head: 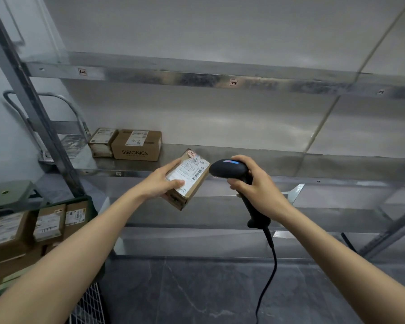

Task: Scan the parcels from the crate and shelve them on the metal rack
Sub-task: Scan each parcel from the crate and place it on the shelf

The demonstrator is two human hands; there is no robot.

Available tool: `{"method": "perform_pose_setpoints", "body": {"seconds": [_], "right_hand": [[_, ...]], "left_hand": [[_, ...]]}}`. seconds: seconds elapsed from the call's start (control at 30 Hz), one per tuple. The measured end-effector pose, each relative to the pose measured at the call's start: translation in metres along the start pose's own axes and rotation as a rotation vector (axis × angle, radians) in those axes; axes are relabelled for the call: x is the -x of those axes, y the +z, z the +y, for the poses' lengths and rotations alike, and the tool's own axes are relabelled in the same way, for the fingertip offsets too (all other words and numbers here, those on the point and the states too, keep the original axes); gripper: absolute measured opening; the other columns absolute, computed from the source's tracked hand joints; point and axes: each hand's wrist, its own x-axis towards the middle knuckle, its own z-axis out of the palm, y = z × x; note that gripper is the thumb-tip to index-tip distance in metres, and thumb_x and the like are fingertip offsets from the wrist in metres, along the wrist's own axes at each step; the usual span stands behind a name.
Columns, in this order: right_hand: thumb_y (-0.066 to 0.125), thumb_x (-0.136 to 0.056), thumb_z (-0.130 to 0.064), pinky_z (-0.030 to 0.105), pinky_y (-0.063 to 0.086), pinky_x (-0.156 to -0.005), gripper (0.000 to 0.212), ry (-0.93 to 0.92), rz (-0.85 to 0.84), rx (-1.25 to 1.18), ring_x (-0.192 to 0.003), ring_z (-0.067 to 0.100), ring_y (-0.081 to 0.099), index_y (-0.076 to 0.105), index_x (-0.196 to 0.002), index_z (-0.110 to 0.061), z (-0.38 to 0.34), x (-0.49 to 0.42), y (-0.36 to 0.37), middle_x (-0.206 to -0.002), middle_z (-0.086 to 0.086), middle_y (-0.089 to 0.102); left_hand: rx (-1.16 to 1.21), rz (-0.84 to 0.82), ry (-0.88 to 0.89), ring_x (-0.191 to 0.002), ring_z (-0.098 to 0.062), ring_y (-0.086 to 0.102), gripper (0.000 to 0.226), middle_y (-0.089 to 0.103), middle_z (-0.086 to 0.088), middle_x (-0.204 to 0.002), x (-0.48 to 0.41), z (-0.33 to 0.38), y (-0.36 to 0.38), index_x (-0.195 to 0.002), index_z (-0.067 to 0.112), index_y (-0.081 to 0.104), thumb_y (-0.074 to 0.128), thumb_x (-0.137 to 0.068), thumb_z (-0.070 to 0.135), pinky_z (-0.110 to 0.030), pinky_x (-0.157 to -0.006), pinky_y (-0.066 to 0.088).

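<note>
Gripping one small brown cardboard parcel (192, 177) before the grey metal rack (325, 166), the left hand (160, 182) curls fingers and thumb round it; the right hand (255, 183) wraps one black corded scanner (229, 169), beside the label. Its thumb rests on the label; covering the barcode would likely spoil the read. Two brown boxes (136, 147) are shelved; at least three show in the green crate (80, 200).

Pale grey wall (0, 136); dark grey marbled floor tiles (185, 288); metal hand truck (68, 141) stands against the wall, left; green stool (17, 195) nearby; dim, even light.
</note>
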Motion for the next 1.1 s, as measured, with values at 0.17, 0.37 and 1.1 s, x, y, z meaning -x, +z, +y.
{"method": "perform_pose_setpoints", "body": {"seconds": [0.17,0.37,1.1], "right_hand": [[0.063,-0.087,-0.019,0.049,0.053,-0.077,0.04,-0.024,-0.104,0.041,-0.085,0.025,0.063,0.049,-0.113,-0.046,-0.001,0.002,-0.004,-0.095,-0.005,0.064],[0.064,-0.087,-0.021,0.049,0.053,-0.077,0.04,-0.024,-0.146,0.06,-0.085,0.023,0.063,0.048,-0.114,-0.045,-0.001,0.002,0.0,-0.097,-0.007,0.063],[0.062,-0.087,-0.022,0.039,0.054,-0.076,0.037,-0.029,-0.186,0.165,-0.078,0.009,0.058,0.047,-0.111,-0.046,-0.006,0.008,0.008,-0.086,-0.022,0.06]], "left_hand": [[-0.044,0.003,-0.005,-0.1,-0.011,0.063,0.076,0.051,0.01,-0.122,0.0,-0.003,0.004,-0.148,0.043,0.021,0.066,-0.089,0.024,-0.032,-0.075,0.059],[-0.091,0.007,-0.008,-0.1,-0.014,0.064,0.076,0.05,0.006,-0.124,0.002,-0.004,0.004,-0.147,0.045,0.024,0.066,-0.089,0.02,-0.038,-0.082,0.058],[-0.156,0.005,0.011,-0.099,-0.013,0.059,0.073,0.042,-0.003,-0.14,0.015,-0.009,0.006,-0.149,0.038,0.023,0.063,-0.091,0.018,-0.023,-0.071,0.054]]}}
